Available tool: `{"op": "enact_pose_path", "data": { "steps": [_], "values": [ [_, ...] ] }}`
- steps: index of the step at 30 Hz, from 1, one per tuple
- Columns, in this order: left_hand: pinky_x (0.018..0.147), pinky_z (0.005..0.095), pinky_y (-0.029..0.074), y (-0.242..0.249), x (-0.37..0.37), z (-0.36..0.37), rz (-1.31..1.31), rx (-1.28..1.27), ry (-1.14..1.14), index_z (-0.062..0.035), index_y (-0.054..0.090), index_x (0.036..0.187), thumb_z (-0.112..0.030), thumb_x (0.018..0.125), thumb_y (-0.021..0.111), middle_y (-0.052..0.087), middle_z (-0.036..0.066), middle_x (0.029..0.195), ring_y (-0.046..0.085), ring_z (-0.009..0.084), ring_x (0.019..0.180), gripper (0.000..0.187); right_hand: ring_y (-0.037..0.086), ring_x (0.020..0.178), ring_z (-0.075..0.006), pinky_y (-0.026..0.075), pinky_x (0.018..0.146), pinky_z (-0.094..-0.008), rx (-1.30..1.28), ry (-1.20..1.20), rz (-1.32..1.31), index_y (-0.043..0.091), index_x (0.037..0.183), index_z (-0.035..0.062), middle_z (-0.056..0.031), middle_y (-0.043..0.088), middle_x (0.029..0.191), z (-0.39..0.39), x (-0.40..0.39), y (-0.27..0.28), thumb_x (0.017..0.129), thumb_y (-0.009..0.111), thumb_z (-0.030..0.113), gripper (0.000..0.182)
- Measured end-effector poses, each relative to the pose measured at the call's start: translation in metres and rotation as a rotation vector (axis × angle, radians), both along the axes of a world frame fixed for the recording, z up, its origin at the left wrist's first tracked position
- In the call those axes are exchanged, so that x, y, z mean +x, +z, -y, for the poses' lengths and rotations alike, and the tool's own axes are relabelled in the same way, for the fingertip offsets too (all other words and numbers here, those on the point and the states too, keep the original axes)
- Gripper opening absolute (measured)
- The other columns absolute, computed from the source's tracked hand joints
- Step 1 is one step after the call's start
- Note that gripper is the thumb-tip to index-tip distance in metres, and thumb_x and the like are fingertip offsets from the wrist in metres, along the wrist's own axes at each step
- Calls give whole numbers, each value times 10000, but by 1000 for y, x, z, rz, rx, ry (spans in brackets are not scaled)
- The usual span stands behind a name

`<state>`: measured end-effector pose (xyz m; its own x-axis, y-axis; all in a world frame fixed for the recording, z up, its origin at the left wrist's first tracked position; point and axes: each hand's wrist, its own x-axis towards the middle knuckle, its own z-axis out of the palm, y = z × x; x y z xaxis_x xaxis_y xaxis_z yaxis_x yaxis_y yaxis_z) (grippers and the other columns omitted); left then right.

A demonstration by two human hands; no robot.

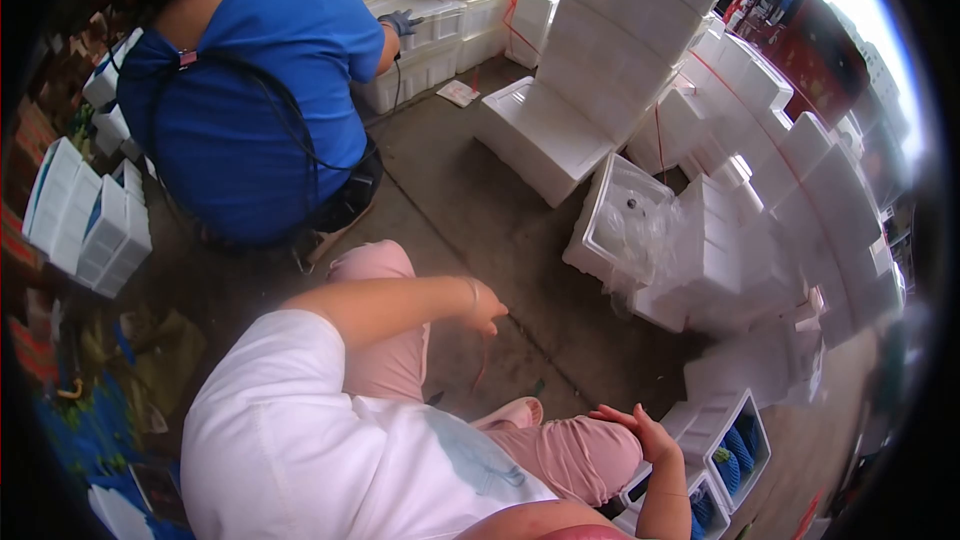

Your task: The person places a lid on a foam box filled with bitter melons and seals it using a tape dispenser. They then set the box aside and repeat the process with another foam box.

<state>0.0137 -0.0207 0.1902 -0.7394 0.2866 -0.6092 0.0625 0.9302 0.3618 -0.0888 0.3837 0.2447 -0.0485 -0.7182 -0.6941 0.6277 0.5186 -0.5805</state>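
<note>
My left hand [486,308] is held out over the floor in front of my left knee, its fingers curled together. Just below them a thin reddish strand [482,365] trails down. My right hand [640,430] rests on my right knee, fingers stretched over the pink trousers [575,450]. Close to that wrist stand white foam boxes [745,418] with dark blue netted items [738,455] inside.
A person in a blue top [250,110] sits ahead on the left, a gloved hand [402,22] on stacked foam boxes [425,35]. Tall foam box stacks [630,40] rise ahead and right. An open box [600,225] holds clear plastic [640,230]. Boxes [90,215] stand left.
</note>
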Motion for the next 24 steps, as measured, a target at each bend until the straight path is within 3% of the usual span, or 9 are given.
{"op": "enact_pose_path", "data": {
  "steps": [7,12,19,22,24],
  "values": [
    [903,424,443,7,4,-6,-19,8,-32,-89,383,1371,-433,878,508,596,177,1169,558,339,1091,614,306,1349,-198,212,1115,-329,89,78,-9,322,1423,75,-74,305,1479,8,-6,-6,941,253,584,704],
    [907,421,441,5,4,-5,-34,31,-26,-91,383,1372,-436,873,514,593,177,1174,557,342,1093,620,362,1310,-169,252,1098,-312,236,89,-22,347,1416,95,-63,342,1460,12,-7,-13,948,289,563,664],
    [920,418,434,16,6,-1,-25,16,-18,-84,359,1387,-421,888,502,570,180,1214,545,334,1117,619,360,1316,-190,232,1114,-324,286,-23,47,380,1395,79,-59,380,1437,6,-6,-38,925,349,575,684],
    [927,418,430,17,9,3,-10,9,-7,-88,341,1399,-414,891,500,562,180,1226,538,333,1127,624,402,1286,-193,286,1091,-332,324,-88,80,406,1379,80,-59,397,1424,3,-3,-56,918,382,570,673],
    [932,418,427,17,10,7,-9,14,-3,-91,331,1405,-410,893,499,559,179,1231,535,332,1131,626,495,1190,-190,362,1029,-335,459,-171,104,445,1348,75,-100,467,1363,0,1,-63,939,422,479,575]
  ]
}}
